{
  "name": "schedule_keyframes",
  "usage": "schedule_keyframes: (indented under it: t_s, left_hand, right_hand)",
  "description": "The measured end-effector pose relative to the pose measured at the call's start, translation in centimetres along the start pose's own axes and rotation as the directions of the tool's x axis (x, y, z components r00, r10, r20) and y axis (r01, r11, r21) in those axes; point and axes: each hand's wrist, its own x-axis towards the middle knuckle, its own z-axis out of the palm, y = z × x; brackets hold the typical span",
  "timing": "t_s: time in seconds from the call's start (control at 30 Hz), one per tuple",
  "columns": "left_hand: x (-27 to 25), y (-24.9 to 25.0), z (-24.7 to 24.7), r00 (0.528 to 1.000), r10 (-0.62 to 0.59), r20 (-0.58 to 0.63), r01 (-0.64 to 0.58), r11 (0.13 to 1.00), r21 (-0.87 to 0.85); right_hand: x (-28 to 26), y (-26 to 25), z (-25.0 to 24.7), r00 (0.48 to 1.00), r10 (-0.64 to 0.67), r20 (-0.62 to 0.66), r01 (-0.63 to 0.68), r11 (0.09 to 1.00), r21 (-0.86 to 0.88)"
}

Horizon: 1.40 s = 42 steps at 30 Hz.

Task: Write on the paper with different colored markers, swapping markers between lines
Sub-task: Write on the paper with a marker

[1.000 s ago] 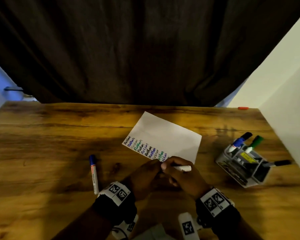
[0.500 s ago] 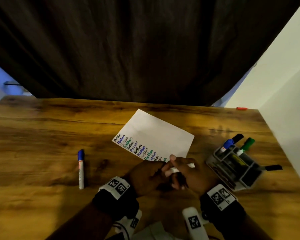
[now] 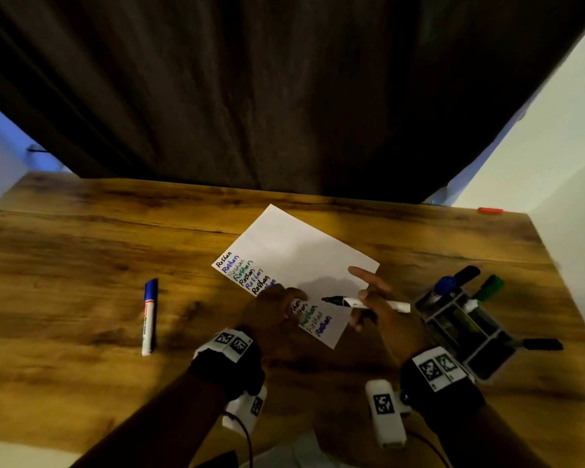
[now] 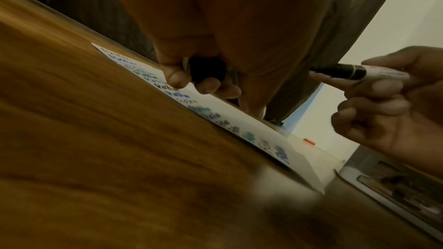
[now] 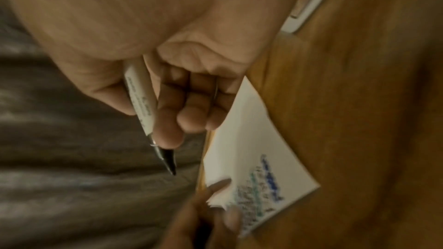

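The right hand (image 3: 382, 310) pinches an uncapped black marker (image 3: 358, 302) just above the paper (image 3: 304, 261) on the worktop (image 3: 81, 265); the left hand (image 3: 271, 315) grips its black cap (image 4: 207, 72) over the written lines.

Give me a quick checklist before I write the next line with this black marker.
1. Black marker uncapped: ok, the tip is bare.
2. Right hand grip on the barrel: ok, thumb and fingers pinch it.
3. Cap kept: ok, the left hand holds it.
4. Paper steadied: ok, the left hand lies over the written lines.
5. Colour differs from the last line: ok, that line is blue.
6. Room below the last line: cannot tell, only a narrow blank strip shows.
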Motion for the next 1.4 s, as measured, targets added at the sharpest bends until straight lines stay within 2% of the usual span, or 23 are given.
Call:
schedule_keyframes:
  t_s: [0.2,0.3,0.47,0.87,1.1,1.4]
  left_hand:
    - [1.5,0.6,2.6,0.996,-0.088,-0.022,0.089,0.991,0.099]
    - [1.9,0.0,2.2,0.992,-0.127,0.014,0.126,0.990,0.058]
    - [2.3,-0.4,2.2,0.986,-0.159,0.041,0.159,0.987,0.011]
    - [2.3,-0.1,1.9,0.980,-0.186,0.070,0.186,0.983,0.001]
    - [2.3,0.0,1.9,0.980,-0.190,0.062,0.191,0.982,-0.001]
    - [2.2,0.1,1.7,0.980,-0.189,0.068,0.189,0.982,0.009]
  right_hand:
    - [0.4,2.7,0.1,0.992,-0.074,0.097,0.087,0.987,-0.135]
    - [0.4,4.6,-0.8,0.988,-0.095,0.124,0.123,0.961,-0.246]
    - [0.5,6.4,-1.6,0.977,-0.158,0.141,0.198,0.922,-0.334]
    - [0.7,8.1,-1.9,0.944,-0.229,0.236,0.315,0.835,-0.451]
    - [0.6,8.4,-2.2,0.955,-0.190,0.226,0.275,0.851,-0.447]
    - [0.8,8.4,-1.9,0.931,-0.294,0.215,0.363,0.806,-0.468]
